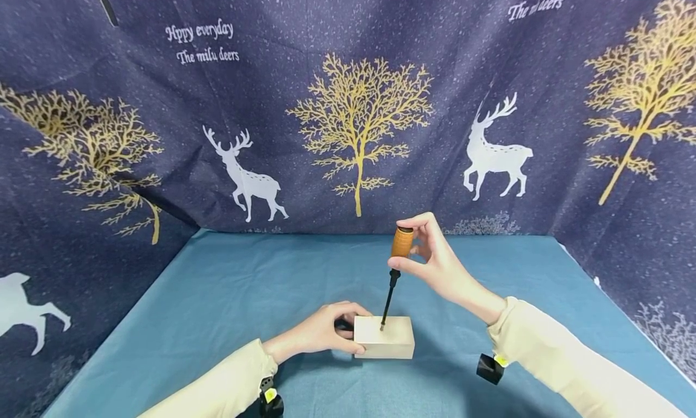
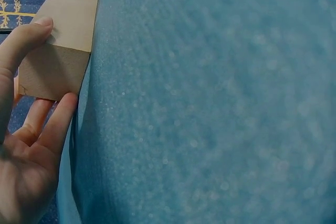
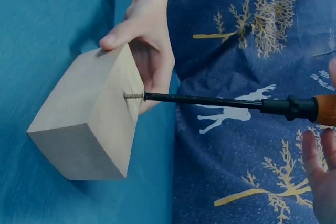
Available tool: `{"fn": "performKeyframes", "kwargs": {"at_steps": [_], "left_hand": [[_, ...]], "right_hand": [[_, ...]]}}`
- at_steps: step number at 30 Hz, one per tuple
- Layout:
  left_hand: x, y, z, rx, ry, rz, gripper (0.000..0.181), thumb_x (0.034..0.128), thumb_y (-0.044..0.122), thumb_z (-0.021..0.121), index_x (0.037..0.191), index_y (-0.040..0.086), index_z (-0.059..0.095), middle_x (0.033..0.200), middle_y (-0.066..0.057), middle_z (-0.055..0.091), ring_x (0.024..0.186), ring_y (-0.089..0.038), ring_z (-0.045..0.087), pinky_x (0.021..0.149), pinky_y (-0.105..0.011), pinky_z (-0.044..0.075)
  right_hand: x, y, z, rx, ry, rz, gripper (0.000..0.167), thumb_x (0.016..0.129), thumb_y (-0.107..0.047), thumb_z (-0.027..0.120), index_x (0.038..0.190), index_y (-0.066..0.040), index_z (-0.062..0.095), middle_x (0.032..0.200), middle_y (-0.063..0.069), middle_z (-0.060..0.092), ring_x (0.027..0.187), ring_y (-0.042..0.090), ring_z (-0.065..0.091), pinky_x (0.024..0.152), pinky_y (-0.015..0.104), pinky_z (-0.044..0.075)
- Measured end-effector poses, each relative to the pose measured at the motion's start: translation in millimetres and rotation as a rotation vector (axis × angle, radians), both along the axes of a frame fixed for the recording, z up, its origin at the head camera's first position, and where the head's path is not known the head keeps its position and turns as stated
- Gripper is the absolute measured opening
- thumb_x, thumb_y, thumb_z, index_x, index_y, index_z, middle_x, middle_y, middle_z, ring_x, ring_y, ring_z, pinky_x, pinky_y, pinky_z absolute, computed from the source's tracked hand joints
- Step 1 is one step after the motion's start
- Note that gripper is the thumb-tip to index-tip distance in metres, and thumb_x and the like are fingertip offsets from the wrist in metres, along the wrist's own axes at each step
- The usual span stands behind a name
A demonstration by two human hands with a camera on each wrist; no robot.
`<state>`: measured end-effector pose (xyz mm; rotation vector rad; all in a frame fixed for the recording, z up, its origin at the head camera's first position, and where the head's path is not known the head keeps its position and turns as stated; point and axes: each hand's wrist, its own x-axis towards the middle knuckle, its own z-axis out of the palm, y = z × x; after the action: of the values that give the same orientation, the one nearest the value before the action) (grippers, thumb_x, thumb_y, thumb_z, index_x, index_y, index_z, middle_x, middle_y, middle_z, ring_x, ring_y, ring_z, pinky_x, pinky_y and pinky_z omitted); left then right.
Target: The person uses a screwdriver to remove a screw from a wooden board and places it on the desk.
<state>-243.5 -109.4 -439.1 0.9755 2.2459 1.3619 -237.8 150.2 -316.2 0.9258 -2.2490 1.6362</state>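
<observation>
A pale wooden block [image 1: 383,345] lies on the blue cloth, and my left hand [image 1: 328,328] grips its left end between thumb and fingers. My right hand [image 1: 437,261] holds a screwdriver [image 1: 402,243] by its orange handle, above the block. The black shaft slants down to the block's top. In the right wrist view, a threaded screw [image 3: 134,96] stands partly sunk in the wood, and the screwdriver's tip meets its head. The left wrist view shows the thumb on one face of the block [image 2: 68,22] and fingertips at another.
Blue cloth [image 1: 244,273] covers the table. Behind and beside it hangs a dark blue curtain [image 1: 348,19] printed with white deer and golden trees. A small black device [image 1: 490,368] sits at the right wrist, another [image 1: 270,405] at the left.
</observation>
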Motion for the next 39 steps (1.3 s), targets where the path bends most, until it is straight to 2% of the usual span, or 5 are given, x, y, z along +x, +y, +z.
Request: {"fn": "performKeyframes", "kwargs": {"at_steps": [5,12,18,28,39], "left_hand": [[-0.7,0.7,-0.4,0.003,0.023,0.001,0.048,0.0784,0.02,0.085,0.123,0.022,0.066,0.113,-0.005,0.065,0.098,-0.002,0.063,0.087,-0.017,0.056],[-0.9,0.8,-1.3,0.009,0.009,0.002,0.047,0.0788,0.019,0.085,0.122,0.021,0.066,0.114,-0.007,0.064,0.098,-0.003,0.063,0.088,-0.018,0.056],[-1.2,0.2,-1.6,0.008,0.008,-0.003,0.048,0.0793,0.02,0.084,0.123,0.021,0.065,0.114,-0.006,0.064,0.098,-0.003,0.063,0.089,-0.019,0.056],[0.0,0.4,1.1,0.001,-0.002,0.01,0.047,0.0787,0.02,0.085,0.121,0.023,0.066,0.114,-0.005,0.064,0.098,-0.004,0.062,0.088,-0.018,0.056],[1.4,-0.3,2.0,0.003,0.014,-0.001,0.047,0.0793,0.022,0.085,0.122,0.024,0.066,0.113,-0.004,0.064,0.098,-0.004,0.063,0.088,-0.019,0.056]], "right_hand": [[1.9,-1.6,5.2,-0.048,-0.045,-0.004,0.049,0.087,-0.001,0.072,0.124,-0.004,0.04,0.133,0.009,0.051,0.111,0.005,0.058,0.09,0.024,0.056],[2.2,-0.1,5.0,-0.072,-0.053,0.04,0.044,0.088,0.0,0.072,0.12,-0.006,0.042,0.129,-0.007,0.054,0.114,0.003,0.058,0.092,0.023,0.054],[2.8,0.2,6.2,-0.05,-0.016,0.057,0.043,0.089,0.001,0.07,0.124,-0.002,0.045,0.126,-0.013,0.056,0.1,0.006,0.056,0.084,0.025,0.056],[6.4,-2.1,4.2,-0.049,-0.012,0.245,0.046,0.101,-0.001,0.051,0.142,-0.008,0.03,0.131,0.003,0.06,0.123,0.015,0.061,0.098,0.031,0.056],[7.0,-12.0,1.9,-0.067,0.013,-0.054,0.054,0.085,0.0,0.075,0.124,-0.004,0.038,0.108,0.002,0.057,0.094,0.007,0.061,0.079,0.024,0.056]]}}
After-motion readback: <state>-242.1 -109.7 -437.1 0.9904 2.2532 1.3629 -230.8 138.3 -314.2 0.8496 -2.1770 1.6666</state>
